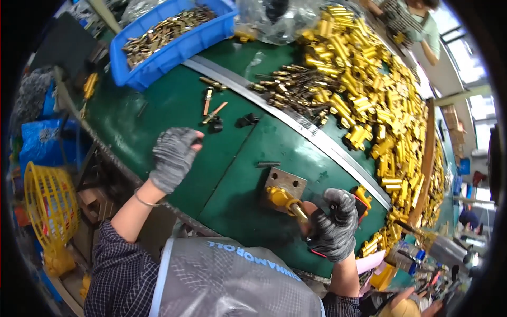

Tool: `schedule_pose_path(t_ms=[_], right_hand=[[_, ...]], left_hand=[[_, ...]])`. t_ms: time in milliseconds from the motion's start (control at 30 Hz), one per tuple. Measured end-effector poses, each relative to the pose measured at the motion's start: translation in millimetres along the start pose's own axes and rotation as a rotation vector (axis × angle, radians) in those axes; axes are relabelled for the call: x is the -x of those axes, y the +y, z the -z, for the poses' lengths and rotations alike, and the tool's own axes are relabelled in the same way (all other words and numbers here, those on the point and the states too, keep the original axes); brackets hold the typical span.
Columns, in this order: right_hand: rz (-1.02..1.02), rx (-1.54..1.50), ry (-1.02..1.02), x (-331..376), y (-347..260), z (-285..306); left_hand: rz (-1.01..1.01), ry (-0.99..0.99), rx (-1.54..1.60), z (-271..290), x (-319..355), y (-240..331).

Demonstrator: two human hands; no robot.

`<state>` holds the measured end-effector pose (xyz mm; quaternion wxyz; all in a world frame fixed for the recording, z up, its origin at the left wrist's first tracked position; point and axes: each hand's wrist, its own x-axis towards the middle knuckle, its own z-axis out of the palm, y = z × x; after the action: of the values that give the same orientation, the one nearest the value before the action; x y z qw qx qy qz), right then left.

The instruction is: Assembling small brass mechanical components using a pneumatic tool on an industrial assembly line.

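My left hand [174,158], in a grey fingerless glove, hovers above the green table with its fingers curled together. A small dark bit shows at its fingertips, too small to name. My right hand [338,224], gloved alike, is closed with thumb and fingers at the end of a brass-coloured barrel [298,212]. This barrel extends from a yellow metal holder [280,196] on a steel plate [293,182] with drilled holes. Under the right hand, a red-edged dark flat thing [362,207] is mostly hidden. Black small parts [246,120] and copper-coloured strips [207,101] lie beyond my left hand.
A blue bin [174,66] of small metal pieces stands at the far left. Past a metal strip [338,150] lie dark pin-like parts [296,87] and a large heap of brass-coloured pieces [391,116]. A yellow basket [50,206] is at left. Other people are nearby.
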<state>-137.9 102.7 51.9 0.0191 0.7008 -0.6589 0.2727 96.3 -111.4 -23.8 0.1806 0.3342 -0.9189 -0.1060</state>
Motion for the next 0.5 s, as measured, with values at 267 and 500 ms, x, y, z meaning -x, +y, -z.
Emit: schedule_pose_path(t_ms=[267,500], right_hand=[[-0.211,0.020,0.136,29,-10,25],[-0.228,-0.010,0.158,43,-20,29]], left_hand=[[-0.162,-0.024,0.757,48,-32,94],[-0.607,0.017,0.504,63,-49,136]])
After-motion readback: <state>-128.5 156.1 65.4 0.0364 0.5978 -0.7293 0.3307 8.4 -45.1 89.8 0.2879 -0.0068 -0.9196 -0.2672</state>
